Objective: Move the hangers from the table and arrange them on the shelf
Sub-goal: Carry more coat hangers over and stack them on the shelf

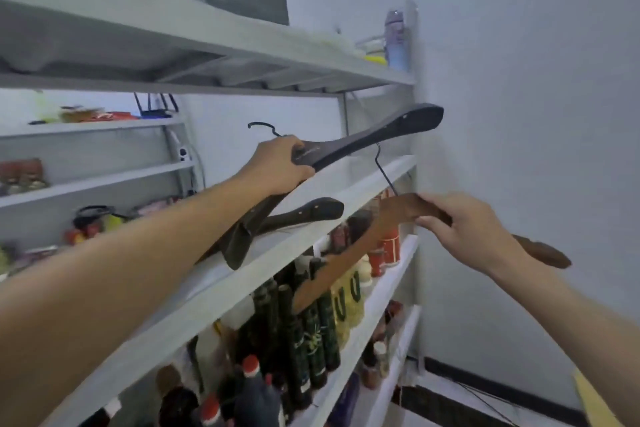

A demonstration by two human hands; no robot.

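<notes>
My left hand (280,165) grips the middle of a dark wooden hanger (381,133), held over the white shelf board (367,184); its right arm points up toward the wall and its black hook shows above my knuckles. A second dark hanger (304,213) lies on that shelf just below. My right hand (464,229) pinches a lighter brown wooden hanger (398,210) near its centre, in front of the shelf edge; one arm runs down-left across the bottles, the other end sticks out past my wrist. Its thin black hook rises toward the dark hanger.
The white shelving unit (242,42) fills the left. Several dark bottles (304,340) and yellow bottles (346,305) stand on the board below, red jars (388,250) further back. A purple bottle (394,38) stands on the top board. A white wall (519,114) is close on the right.
</notes>
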